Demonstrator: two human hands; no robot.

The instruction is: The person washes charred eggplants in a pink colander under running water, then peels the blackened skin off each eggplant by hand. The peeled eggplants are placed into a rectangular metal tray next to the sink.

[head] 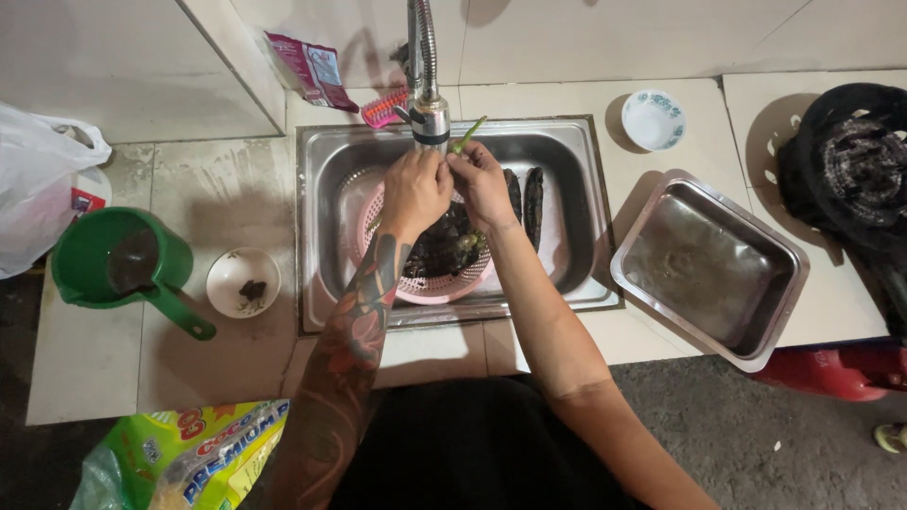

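Both hands meet under the metal tap [427, 104] over the steel sink [326, 151]. My right hand [482, 184] grips a vegetable whose green stem [468, 135] sticks up toward the tap. My left hand [416, 189] closes on the same vegetable from the left. Below them a pink colander [435, 283] holds several dark vegetables [439, 246]. Two long dark eggplants [534, 198] lie in the sink to the right of the colander.
On the counter to the right of the sink sit a square steel tray [709, 269] and a small white bowl [654, 120]; a black burner [850, 170] is at far right. Left of the sink are a green jug [118, 264], a small bowl [243, 281] and a white plastic bag [38, 179].
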